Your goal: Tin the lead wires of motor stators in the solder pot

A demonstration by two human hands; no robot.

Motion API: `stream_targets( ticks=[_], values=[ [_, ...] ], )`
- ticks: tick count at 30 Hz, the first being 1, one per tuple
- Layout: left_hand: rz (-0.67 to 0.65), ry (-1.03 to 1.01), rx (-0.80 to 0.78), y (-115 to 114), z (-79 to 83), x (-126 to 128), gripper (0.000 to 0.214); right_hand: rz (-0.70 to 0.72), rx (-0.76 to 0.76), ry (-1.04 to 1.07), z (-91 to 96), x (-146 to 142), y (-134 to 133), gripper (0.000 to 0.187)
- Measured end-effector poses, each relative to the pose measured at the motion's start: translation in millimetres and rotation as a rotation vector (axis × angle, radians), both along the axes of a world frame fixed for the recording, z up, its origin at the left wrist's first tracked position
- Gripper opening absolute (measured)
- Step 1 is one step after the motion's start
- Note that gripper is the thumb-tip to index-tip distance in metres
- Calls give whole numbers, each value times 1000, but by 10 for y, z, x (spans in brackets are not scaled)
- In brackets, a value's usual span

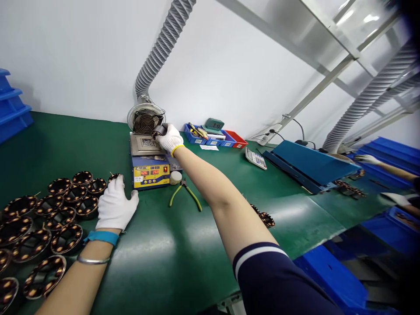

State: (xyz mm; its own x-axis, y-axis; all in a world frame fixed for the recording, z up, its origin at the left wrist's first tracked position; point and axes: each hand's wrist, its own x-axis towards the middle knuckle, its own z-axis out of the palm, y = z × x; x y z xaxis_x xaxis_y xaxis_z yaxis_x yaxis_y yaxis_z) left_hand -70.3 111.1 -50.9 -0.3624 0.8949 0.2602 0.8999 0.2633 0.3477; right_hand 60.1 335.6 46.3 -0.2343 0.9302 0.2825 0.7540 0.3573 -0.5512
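My right hand (170,139), in a white glove with a yellow cuff, grips a dark wound stator ring (159,131) above the metal top of the solder pot (151,170). The pot's front has a yellow panel with red digits. My left hand (115,203), also gloved, is stretched out with its thumb apart. Its fingertips rest at another stator ring (113,176), which they partly cover. Many more stator rings with copper windings (67,236) stand in rows to its left. Green-handled cutters (185,192) lie open in front of the pot, near a small white round lid (176,177).
An extraction hood (144,120) with a grey hose (164,43) stands behind the pot. Small tool bins (197,139), a calculator (256,158) and a blue tilted panel (311,164) are farther right. A co-worker's gloved hands (367,159) are at the far right.
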Motion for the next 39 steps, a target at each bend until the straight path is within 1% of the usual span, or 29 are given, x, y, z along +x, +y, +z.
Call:
stream_targets(
  ticks=[3, 6, 10, 13, 16, 20, 27, 35, 39],
  values=[
    [56, -46, -9, -41, 49, 49, 59, 5, 4, -36, -18, -25, -14, 61],
    [68, -27, -37, -81, 90, 106, 56, -2, 4, -58, -23, -44, -34, 61],
    [23, 42, -45, -122, 93, 200, 48, -10, 8, -79, -58, -69, -31, 60],
    [-12, 108, -45, -148, 68, 268, 43, -9, 17, -84, -82, -85, -8, 60],
    [-49, 130, -26, -170, 42, 309, 41, -12, 15, -87, -87, -94, 12, 59],
    [-79, 121, -11, -189, 28, 316, 40, -10, 12, -97, -81, -89, 12, 59],
    [-86, 115, -7, -191, 27, 308, 40, 1, 17, -117, -79, -87, -42, 60],
    [-95, 108, -16, -188, 20, 299, 39, -21, 29, -104, 0, -105, -18, 61],
    [-95, 109, -17, -188, 28, 305, 40, -20, 46, -91, -33, -115, -69, 59]
  ],
)
